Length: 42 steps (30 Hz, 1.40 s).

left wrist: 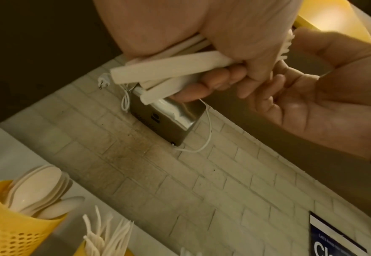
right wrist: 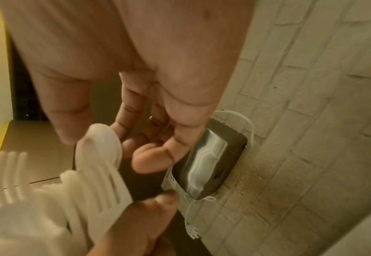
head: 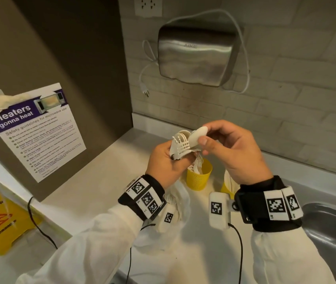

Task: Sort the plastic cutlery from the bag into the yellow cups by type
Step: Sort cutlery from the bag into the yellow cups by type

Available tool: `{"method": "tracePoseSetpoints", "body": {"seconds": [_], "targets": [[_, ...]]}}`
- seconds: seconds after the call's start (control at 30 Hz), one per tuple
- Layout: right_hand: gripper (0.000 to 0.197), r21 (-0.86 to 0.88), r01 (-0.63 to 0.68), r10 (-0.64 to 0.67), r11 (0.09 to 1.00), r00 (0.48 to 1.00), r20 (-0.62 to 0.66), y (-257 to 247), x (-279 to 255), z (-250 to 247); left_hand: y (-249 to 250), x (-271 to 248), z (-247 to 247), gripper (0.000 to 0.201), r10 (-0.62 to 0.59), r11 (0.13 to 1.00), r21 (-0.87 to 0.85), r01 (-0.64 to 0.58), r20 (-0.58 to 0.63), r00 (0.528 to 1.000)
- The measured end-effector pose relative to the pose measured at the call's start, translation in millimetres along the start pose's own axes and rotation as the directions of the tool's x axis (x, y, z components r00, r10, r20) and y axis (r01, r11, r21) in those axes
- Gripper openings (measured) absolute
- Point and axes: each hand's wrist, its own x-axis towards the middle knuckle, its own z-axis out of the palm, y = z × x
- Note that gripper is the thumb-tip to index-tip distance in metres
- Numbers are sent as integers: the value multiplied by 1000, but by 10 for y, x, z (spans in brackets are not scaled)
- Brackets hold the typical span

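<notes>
Sleeved arms [head: 93, 238] reach over the desk [head: 101, 191]. Left hand [head: 166, 162] grips a cutlery bundle [head: 180, 145] above the yellow cups [head: 199, 176]; right hand [head: 234, 150] pinches a spoon [head: 196, 135] at the bundle's top.

Left hand [head: 166, 160] clenched, right hand [head: 232, 149] fingers [head: 204, 141] pinching

A pale counter [head: 105, 187] runs along the tiled wall to a steel sink [head: 327, 226] at its right end and carries two yellow cups, one [head: 199, 177] holding forks toward the back edge, the other [head: 227, 188] holding spoons just right of it, nearer the sink.
</notes>
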Motion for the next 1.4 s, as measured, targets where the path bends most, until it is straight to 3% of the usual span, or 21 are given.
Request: {"method": "tracePoseSetpoints", "body": {"seconds": [0.1,0.2,0.4,0.47,0.57,0.67,0.77,0.83,0.93,1.07,1.17,1.23,1.3,1.33,1.4], "targets": [[33,-131,-27,20,991,998,-53,-44,9,37,-35,-4,23,15,30,999,43,-29,-16,999],[18,-222,-8,-15,975,995,-103,-63,30,61,-58,25,29,11,31,997,72,-28,-40,999],[24,-112,-115,77,987,952,-297,47,55,72,-130,89,31,41,59,980,190,-55,-17,998],[19,-132,-169,124,977,948,-294,72,58,84,-151,107,30,40,48,971,233,-45,-8,999],[16,-103,-214,179,971,945,-272,77,69,64,-189,99,31,21,18,963,269,-20,10,1000],[23,5,-247,238,969,929,-283,80,102,57,-228,100,44,33,-14,955,295,11,8,1000],[21,-136,-296,249,945,926,-285,158,151,64,-225,105,67,35,-6,952,305,1,16,1000],[37,-242,-329,275,913,933,-232,199,156,74,-212,114,78,32,-5,957,290,-3,26,1000],[22,-122,-338,294,933,914,-280,182,213,39,-198,137,89,26,3,963,270,-13,38,999],[20,229,-200,279,953,874,-397,22,315,-93,-131,170,60,10,-80,981,182,64,82,993],[20,337,14,171,941,841,-513,-60,410,-215,-137,187,41,23,-245,969,40,242,127,961],[18,374,91,127,923,846,-518,-94,433,-288,-141,201,23,27,-330,933,-89,350,186,926],[11,241,20,95,970,884,-458,-126,422,-319,-147,232,25,28,-359,900,-160,406,256,897],[14,72,-51,76,996,904,-421,-140,402,-318,-130,247,27,29,-365,889,-178,423,284,887],[13,-252,-117,34,961,950,-311,-133,374,-287,-109,274,37,33,-373,872,-196,448,325,869]]}}
